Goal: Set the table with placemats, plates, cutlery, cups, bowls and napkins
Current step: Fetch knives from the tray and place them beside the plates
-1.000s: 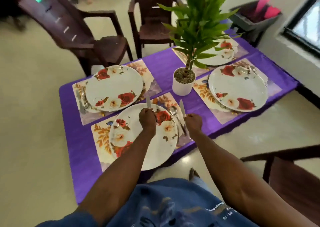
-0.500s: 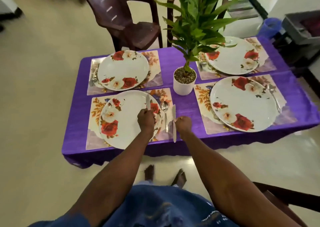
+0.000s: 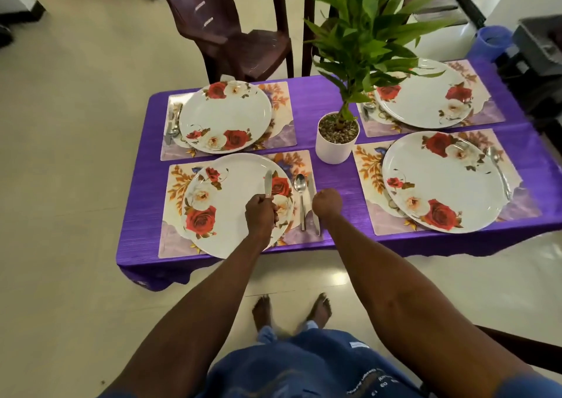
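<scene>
Knife (image 3: 313, 205) now down beside the spoon (image 3: 300, 193) on the near-left placemat (image 3: 176, 215), right hand (image 3: 327, 204) withdrawn with fingers clenched on nothing, left hand (image 3: 261, 212) gripping another knife (image 3: 268, 183) over the plate (image 3: 234, 206), unplaced.

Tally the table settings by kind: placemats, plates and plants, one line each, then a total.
Placemats: 4
Plates: 4
Potted plants: 1
Total: 9
</scene>
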`<state>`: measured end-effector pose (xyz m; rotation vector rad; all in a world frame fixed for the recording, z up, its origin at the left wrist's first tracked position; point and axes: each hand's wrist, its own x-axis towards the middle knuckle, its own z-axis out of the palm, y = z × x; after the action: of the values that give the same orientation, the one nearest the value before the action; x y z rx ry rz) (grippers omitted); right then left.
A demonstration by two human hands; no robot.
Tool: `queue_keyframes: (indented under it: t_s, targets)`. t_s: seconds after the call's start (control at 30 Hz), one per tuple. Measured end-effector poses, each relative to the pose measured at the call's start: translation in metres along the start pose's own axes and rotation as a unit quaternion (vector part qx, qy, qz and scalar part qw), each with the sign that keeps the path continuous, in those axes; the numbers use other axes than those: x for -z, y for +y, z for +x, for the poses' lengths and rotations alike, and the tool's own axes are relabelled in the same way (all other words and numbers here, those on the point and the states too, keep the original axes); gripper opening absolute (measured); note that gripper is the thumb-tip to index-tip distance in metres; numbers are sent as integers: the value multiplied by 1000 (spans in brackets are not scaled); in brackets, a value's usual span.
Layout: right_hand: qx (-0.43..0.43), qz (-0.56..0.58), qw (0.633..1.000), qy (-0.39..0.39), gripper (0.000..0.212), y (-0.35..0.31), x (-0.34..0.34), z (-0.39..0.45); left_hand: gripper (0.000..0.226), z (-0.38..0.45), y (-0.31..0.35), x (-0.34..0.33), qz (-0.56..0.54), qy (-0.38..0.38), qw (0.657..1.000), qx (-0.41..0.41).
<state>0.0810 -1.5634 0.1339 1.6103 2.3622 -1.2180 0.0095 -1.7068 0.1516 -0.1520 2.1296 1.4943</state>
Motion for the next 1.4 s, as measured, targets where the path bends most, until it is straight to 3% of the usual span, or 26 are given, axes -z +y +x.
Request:
queue_keyframes:
  t_s: [0.53,1.0,1.27,1.4]
  targets:
    - [15,5,999,31,12,2,-13,-8,18,-4,-5,12,-13,6,1000,14]
    - [25,-3,999,31,17,2,-17,-8,17,-6,-12,21,-15,11,1000,14]
    - [2,80,993,83,8,7,-13,-27,15,-10,-6,12,-20,-49,998,16]
    - [2,123,989,76,14,16,-6,-45,12,-19,1,-2,-65,-120,990,37]
